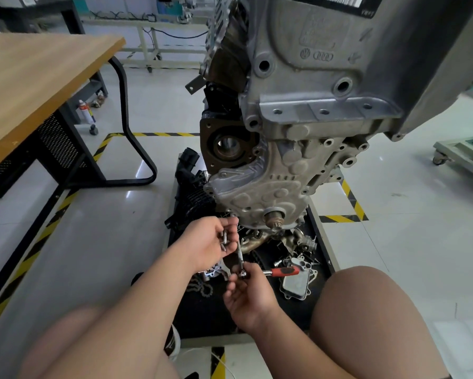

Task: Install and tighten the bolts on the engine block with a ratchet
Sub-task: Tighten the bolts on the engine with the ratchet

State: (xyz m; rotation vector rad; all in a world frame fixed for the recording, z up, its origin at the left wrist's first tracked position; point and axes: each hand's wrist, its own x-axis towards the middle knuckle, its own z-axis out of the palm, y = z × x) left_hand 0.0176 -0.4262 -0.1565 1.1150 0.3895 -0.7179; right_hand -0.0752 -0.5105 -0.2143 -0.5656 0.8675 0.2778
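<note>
Head view, nearest first: the right hand point(247, 292) pinches the ratchet point(268, 271) at its head, fingers closed on the metal, the red handle sticking out to the right over the black tray point(321, 236) of loose parts. From that head an extension bar point(240, 253) runs up and slightly left, its long axis aimed at the lower edge of the engine block point(298, 149). Just beyond, the left hand point(212, 242) is curled around several bolts point(224, 241) (the count is unclear) and lies nearer the block's lower-left bolt holes, so it likely seats the next one.
</note>
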